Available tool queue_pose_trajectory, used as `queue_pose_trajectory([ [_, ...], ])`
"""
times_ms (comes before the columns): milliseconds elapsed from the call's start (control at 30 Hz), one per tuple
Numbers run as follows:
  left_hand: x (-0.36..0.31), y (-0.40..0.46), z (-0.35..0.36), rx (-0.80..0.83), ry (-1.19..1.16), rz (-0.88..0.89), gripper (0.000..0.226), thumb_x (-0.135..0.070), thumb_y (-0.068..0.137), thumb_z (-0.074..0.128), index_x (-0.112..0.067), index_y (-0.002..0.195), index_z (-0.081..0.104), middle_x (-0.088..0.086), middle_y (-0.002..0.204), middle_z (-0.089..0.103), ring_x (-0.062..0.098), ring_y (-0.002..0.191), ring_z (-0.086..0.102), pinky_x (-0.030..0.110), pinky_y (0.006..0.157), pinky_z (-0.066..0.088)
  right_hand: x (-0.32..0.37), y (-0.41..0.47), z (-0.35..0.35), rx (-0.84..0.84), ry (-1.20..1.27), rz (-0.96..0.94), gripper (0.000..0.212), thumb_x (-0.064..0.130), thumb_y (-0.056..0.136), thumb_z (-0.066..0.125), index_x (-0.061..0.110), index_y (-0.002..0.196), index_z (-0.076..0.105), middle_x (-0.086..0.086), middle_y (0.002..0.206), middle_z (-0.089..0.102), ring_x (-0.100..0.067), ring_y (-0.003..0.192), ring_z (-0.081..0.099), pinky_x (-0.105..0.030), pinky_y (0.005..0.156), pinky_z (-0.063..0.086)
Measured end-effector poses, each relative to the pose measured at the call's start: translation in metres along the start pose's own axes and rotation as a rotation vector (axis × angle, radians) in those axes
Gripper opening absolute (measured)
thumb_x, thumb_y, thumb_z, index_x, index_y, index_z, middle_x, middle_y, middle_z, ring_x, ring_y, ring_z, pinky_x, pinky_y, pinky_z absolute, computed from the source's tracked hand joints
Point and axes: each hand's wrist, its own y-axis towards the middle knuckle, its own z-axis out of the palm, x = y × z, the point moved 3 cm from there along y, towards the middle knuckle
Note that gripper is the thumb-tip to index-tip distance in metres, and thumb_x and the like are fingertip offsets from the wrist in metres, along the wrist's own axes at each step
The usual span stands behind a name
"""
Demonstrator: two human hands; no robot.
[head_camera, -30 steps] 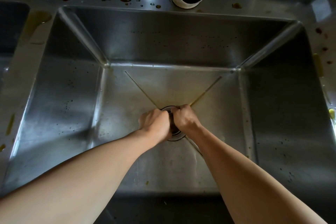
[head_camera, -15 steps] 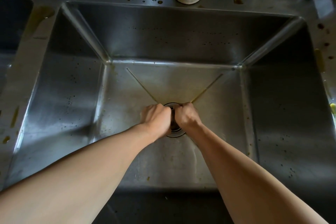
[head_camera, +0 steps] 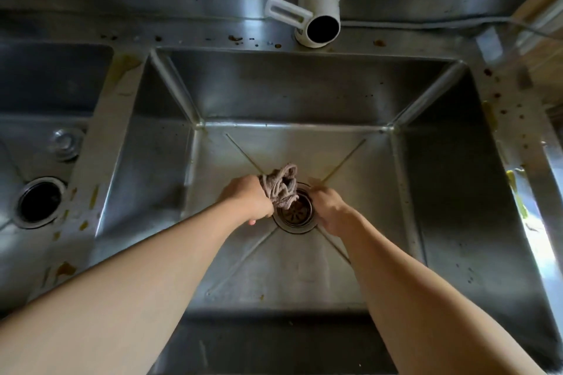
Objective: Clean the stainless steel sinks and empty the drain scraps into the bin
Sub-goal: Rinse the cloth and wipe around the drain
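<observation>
Both my arms reach down into the large stainless steel sink [head_camera: 304,94]. My left hand [head_camera: 248,199] grips a twisted grey-brown rag [head_camera: 281,184] just left of the round drain strainer [head_camera: 295,212] at the sink's middle. My right hand [head_camera: 330,210] is at the drain's right rim, blurred, fingers curled; I cannot see anything in it. The strainer's slotted basket shows dark, with the rag's lower end hanging over its left edge.
A white tap [head_camera: 320,21] with a lever overhangs the back rim. A second sink [head_camera: 45,85] on the left has an open drain hole [head_camera: 39,202] and a metal plug [head_camera: 65,143]. Brown and yellow specks dot the rims and the divider [head_camera: 100,161].
My hands, held tight together over the drain before, have parted. The left hand now holds the wrung rag up and the drain strainer is uncovered. The view has pulled back and up.
</observation>
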Motion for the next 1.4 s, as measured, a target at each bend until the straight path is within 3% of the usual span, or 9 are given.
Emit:
queue_pose_trajectory([
  [200,-0.010,-0.017,-0.009,-0.106,0.009,0.033,0.036,-0.024,0.069,0.074,-0.017,0.103,0.067,0.004,0.100,0.069,0.025,0.091,0.066,0.027,0.075,0.052,0.019,-0.037,-0.004,0.105,0.315,-0.052,0.029,0.036,0.098,0.047,0.019,0.118,0.059,-0.006,0.113,0.066,-0.025,0.102,0.061,-0.038,0.086,0.044],
  [400,-0.022,-0.033,-0.022,0.025,-0.067,0.252,0.071,-0.016,0.062,0.083,-0.015,0.126,0.052,0.007,0.122,0.060,0.023,0.104,0.056,0.023,0.081,0.044,0.036,-0.065,-0.023,0.128,0.506,-0.205,0.015,-0.006,0.091,0.051,0.009,0.096,0.051,-0.016,0.095,0.063,-0.027,0.072,0.066,-0.051,0.067,0.055],
  [500,-0.011,-0.036,-0.019,0.123,0.070,0.220,0.105,-0.018,0.069,0.081,-0.022,0.150,0.015,0.008,0.147,0.038,0.027,0.131,0.038,0.031,0.103,0.033,0.034,-0.066,-0.033,-0.017,0.504,-0.254,0.022,-0.012,0.090,0.048,0.010,0.093,0.053,-0.015,0.092,0.062,-0.028,0.074,0.064,-0.052,0.070,0.055],
  [567,-0.004,-0.037,-0.012,0.106,0.367,0.170,0.109,-0.023,0.076,0.075,-0.025,0.152,-0.003,0.008,0.158,0.014,0.031,0.145,0.010,0.050,0.116,0.011,0.025,-0.061,-0.038,-0.137,0.406,-0.225,0.027,-0.013,0.088,0.051,0.013,0.084,0.055,-0.013,0.090,0.062,-0.027,0.075,0.064,-0.048,0.067,0.058],
  [633,-0.004,-0.040,-0.012,0.071,0.271,0.181,0.105,-0.013,0.080,0.069,-0.031,0.151,-0.006,0.003,0.160,-0.001,0.028,0.147,0.002,0.051,0.116,0.006,0.016,-0.059,-0.040,-0.236,0.334,-0.224,0.030,-0.013,0.085,0.055,0.016,0.077,0.055,-0.009,0.085,0.063,-0.029,0.078,0.065,-0.051,0.069,0.058],
  [767,-0.013,-0.048,-0.023,0.100,-0.005,0.247,0.095,-0.013,0.081,0.070,-0.031,0.151,0.010,0.007,0.156,0.021,0.028,0.136,0.036,0.034,0.101,0.038,0.012,-0.073,-0.037,-0.356,0.182,-0.247,0.027,-0.010,0.082,0.058,0.015,0.072,0.055,-0.006,0.078,0.063,-0.025,0.081,0.061,-0.047,0.078,0.055],
  [1100,-0.022,-0.092,-0.067,0.167,-0.575,0.360,0.018,-0.004,0.086,0.064,-0.012,0.103,0.065,0.001,0.076,0.063,0.008,0.061,0.059,0.015,0.052,0.041,0.055,-0.148,-0.036,-0.139,0.446,-0.385,0.027,-0.005,0.079,0.069,0.016,0.094,0.062,-0.019,0.095,0.068,-0.032,0.083,0.065,-0.050,0.081,0.055],
  [1333,0.002,-0.109,-0.108,0.186,-1.181,0.122,0.017,-0.011,0.089,0.047,-0.011,0.073,0.052,0.003,0.052,0.059,0.018,0.050,0.056,0.023,0.054,0.046,0.072,-0.202,-0.059,-0.395,-0.114,-0.450,0.020,-0.005,0.081,0.064,0.013,0.083,0.070,0.000,0.074,0.064,-0.006,0.063,0.058,-0.011,0.048,0.046],
  [1400,0.006,-0.118,-0.120,0.211,-1.364,0.083,0.014,-0.016,0.091,0.042,-0.010,0.084,0.053,0.007,0.068,0.063,0.024,0.073,0.060,0.036,0.079,0.047,0.072,-0.215,-0.065,-0.538,-0.342,-0.432,0.023,0.001,0.080,0.062,0.022,0.074,0.070,0.010,0.066,0.059,-0.005,0.063,0.054,-0.003,0.044,0.035],
])
